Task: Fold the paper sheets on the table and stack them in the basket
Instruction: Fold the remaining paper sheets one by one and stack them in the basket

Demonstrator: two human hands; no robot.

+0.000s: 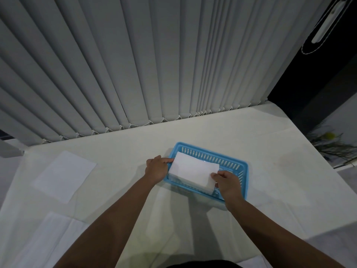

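A blue slotted plastic basket (233, 165) sits on the white table, right of centre. A folded white paper sheet (194, 170) lies across the basket's left half, on top of other folded white sheets. My left hand (156, 167) pinches the sheet's left edge at the basket's left rim. At the sheet's near right corner, my right hand (226, 181) grips it inside the basket. A flat unfolded paper sheet (63, 176) lies on the table at the left.
Grey vertical blinds (135, 64) hang along the table's far edge. Another white sheet (44, 240) lies at the near left of the table (280, 171). A dark gap and a plant (332, 144) lie beyond the right edge.
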